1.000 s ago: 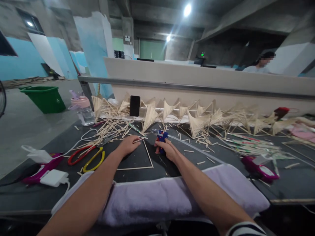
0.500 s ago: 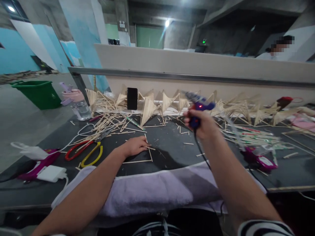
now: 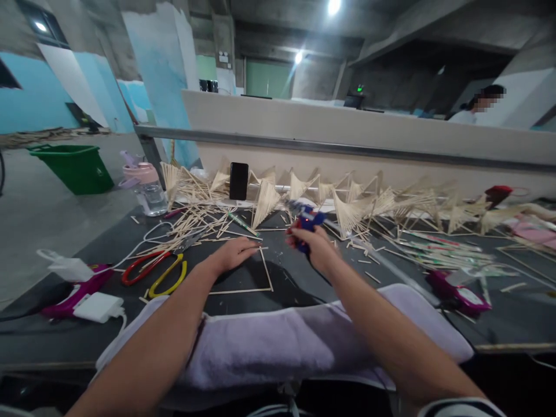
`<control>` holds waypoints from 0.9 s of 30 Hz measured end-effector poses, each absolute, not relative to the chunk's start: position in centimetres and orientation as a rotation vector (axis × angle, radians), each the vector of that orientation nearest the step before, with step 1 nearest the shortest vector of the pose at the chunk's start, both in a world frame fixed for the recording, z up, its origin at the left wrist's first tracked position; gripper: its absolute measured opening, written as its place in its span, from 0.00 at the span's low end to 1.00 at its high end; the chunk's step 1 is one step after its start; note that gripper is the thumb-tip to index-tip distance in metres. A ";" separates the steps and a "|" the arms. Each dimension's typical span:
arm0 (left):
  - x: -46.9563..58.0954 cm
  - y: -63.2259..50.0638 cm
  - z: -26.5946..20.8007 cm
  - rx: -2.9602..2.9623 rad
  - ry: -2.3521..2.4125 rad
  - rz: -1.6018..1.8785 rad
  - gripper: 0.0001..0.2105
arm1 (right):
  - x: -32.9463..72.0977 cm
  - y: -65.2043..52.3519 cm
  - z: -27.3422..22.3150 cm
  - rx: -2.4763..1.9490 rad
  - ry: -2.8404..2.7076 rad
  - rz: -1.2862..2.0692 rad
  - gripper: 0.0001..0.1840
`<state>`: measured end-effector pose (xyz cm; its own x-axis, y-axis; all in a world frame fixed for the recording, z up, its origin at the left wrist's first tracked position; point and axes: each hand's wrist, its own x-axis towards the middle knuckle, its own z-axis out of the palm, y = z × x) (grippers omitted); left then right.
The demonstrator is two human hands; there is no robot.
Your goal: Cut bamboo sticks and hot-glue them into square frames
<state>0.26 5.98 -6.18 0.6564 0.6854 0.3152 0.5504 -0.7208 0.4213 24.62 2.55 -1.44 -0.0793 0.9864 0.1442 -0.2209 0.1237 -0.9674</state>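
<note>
My left hand (image 3: 234,255) rests low over the dark tabletop, its fingers closed on a thin wooden stick (image 3: 264,248) whose end pokes out past the fingertips. That stick lies at the upper corner of an angled frame of sticks (image 3: 266,271) flat on the table. My right hand (image 3: 316,246) is wrapped around a blue glue gun (image 3: 309,222) with a small red light lit. The gun's nozzle points left and away from me, above the table and to the right of my left hand. Its tip is blurred.
Loose sticks (image 3: 195,217) lie in a heap at back left, beside red-and-yellow scissors (image 3: 167,275). Fan-shaped stick models (image 3: 266,202) line the back board, with a phone (image 3: 238,180) among them. Power strips (image 3: 460,292) and a bottle (image 3: 150,191) flank the area. A lilac towel (image 3: 278,341) covers the front edge.
My right hand has brought the glue gun left and down, nearer to my left hand. My left hand stays at the frame's corner. The view has shifted slightly.
</note>
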 end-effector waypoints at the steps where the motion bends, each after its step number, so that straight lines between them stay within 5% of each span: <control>1: 0.0 6.2 -6.3 2.585 1.022 0.689 0.17 | 23.4 2.7 -2.8 -0.910 -1.182 1.317 0.12; 15: 2.4 4.1 -4.6 2.417 1.094 0.869 0.11 | 21.9 3.8 -7.8 -1.130 -1.357 1.060 0.10; 22: 4.8 1.8 -4.7 2.516 0.872 0.513 0.20 | 20.9 4.5 -9.2 -1.255 -1.409 0.780 0.17; 27: 5.0 1.3 -4.0 2.405 0.527 0.355 0.13 | 20.3 4.1 -8.6 -1.267 -1.430 0.778 0.18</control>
